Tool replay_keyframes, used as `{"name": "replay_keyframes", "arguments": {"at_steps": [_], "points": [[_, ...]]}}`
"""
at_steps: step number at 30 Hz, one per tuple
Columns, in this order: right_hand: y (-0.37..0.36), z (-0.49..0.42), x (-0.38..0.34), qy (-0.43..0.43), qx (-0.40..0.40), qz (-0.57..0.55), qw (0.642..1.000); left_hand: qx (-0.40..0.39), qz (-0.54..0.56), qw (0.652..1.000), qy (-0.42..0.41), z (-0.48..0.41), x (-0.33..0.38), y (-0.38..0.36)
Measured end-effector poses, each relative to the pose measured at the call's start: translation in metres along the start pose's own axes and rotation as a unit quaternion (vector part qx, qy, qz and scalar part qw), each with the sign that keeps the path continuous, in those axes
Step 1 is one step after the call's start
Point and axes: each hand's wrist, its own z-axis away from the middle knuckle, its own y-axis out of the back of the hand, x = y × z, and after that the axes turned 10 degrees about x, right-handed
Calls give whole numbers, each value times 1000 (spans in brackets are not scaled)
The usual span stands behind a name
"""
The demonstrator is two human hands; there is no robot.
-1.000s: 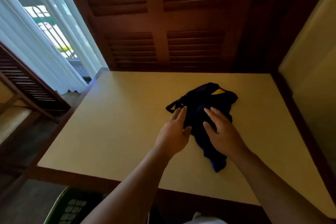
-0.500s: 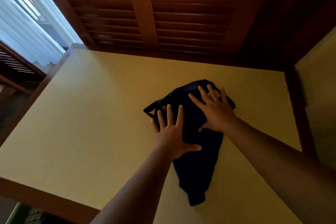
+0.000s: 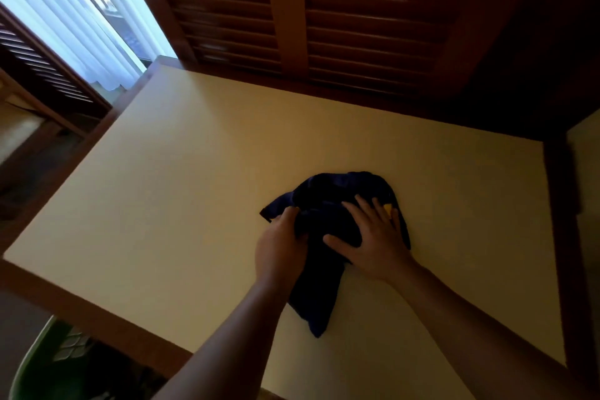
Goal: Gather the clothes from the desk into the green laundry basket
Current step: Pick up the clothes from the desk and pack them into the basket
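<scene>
Two hands on navy garment (image 3: 324, 221): left hand (image 3: 281, 248) fingers gripped its edge; right hand (image 3: 373, 240) fingers lay spread flat atop.

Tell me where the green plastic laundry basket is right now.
In the head view, the green plastic laundry basket sits at bottom left, below the near edge of the cream desk.

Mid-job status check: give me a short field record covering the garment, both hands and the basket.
garment: dark blue garment, bunched on the desk
left hand: grips the garment's left edge, fingers curled
right hand: flat on the garment, fingers spread
basket: green laundry basket, below the desk's near-left edge
garment in basket: no
</scene>
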Motion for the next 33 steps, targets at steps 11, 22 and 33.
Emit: {"name": "replay_keyframes", "arguments": {"at_steps": [11, 22, 33], "points": [[-28, 36, -46, 39, 19, -82, 996, -37, 240, 967, 77, 44, -41, 36], [-7, 89, -199, -62, -22, -558, 827, 1, 459, 878, 137, 77, -109, 99], [-109, 156, -354, -8, -65, -546, 835, 93, 444, 871, 188, 157, -268, 202]]}}
